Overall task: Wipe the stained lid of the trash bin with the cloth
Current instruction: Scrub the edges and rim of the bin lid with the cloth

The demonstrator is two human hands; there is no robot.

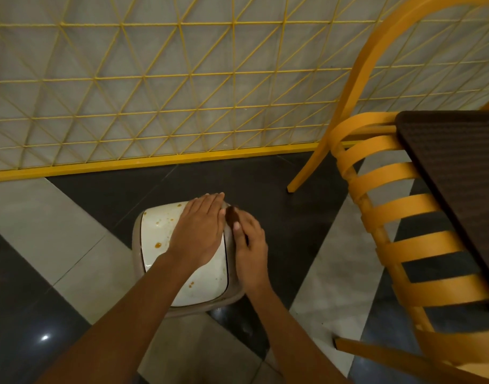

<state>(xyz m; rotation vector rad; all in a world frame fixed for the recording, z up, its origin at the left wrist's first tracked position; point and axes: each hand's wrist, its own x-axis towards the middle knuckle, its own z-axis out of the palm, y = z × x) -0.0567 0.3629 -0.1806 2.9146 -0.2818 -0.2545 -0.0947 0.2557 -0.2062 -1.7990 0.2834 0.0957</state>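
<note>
The small trash bin stands on the floor below me, and its white lid (160, 239) carries orange-brown spots at the far left, the middle left and the near side. My left hand (199, 231) lies flat on the lid's far right part, fingers straight and together, with nothing in it. My right hand (250, 248) is at the bin's right edge. Its thumb and fingers pinch a small dark brown cloth (232, 216), which sticks out past the fingertips beside the lid's far right corner. Most of the cloth is hidden by the hand.
A yellow wire-grid partition (182, 92) with a yellow base bar runs along the far side. A yellow slatted chair (390, 217) stands close on the right, with a dark table top (454, 162) over it. The floor has grey and black tiles.
</note>
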